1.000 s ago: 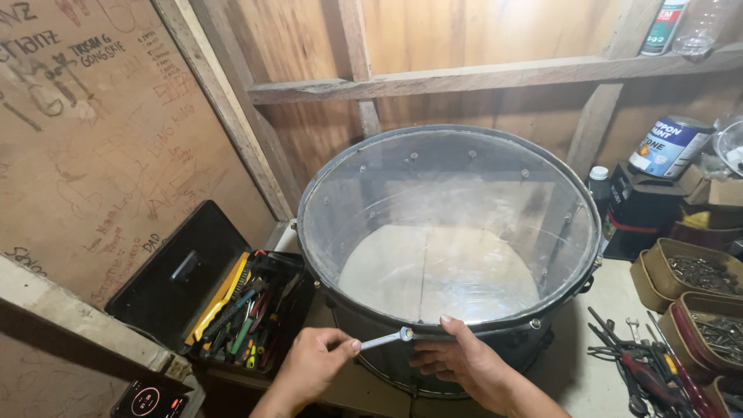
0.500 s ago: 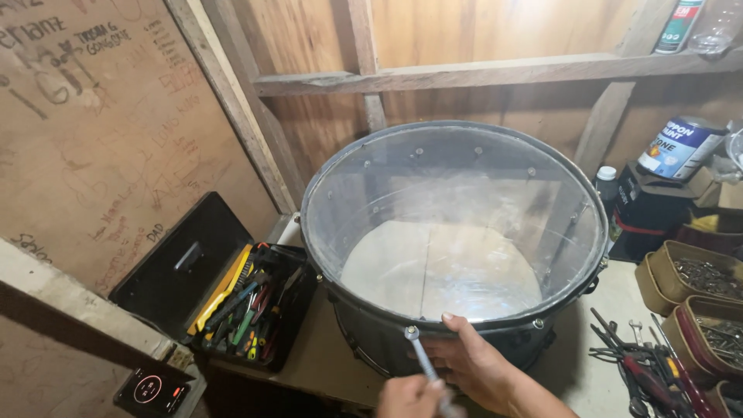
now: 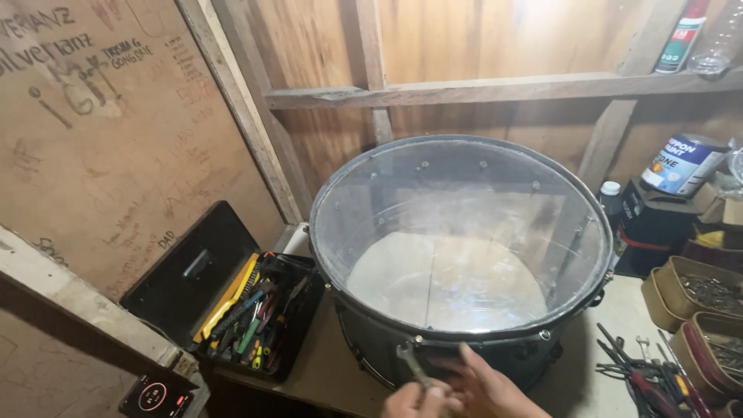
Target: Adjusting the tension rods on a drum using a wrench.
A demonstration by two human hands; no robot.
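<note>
A large dark drum (image 3: 464,232) with a clear skin stands on the workbench, tilted toward me. My left hand (image 3: 410,401) at the bottom edge is shut on a small metal wrench (image 3: 412,365), whose open jaw sits just below the drum's near rim by a tuning bolt. My right hand (image 3: 491,387) lies beside it, fingers spread against the drum's dark shell under the hoop. Both wrists are cut off by the frame's bottom edge.
An open black toolbox (image 3: 248,310) full of hand tools sits left of the drum. Loose pliers and spanners (image 3: 642,371) lie at the right, beside trays of small hardware (image 3: 708,298). A paint tin (image 3: 681,164) and plywood walls stand behind. A phone (image 3: 159,396) rests at lower left.
My left hand has swung the wrench from lying level at the left to pointing upright at the drum's near rim. The view has dropped, so both hands sit lower in frame.
</note>
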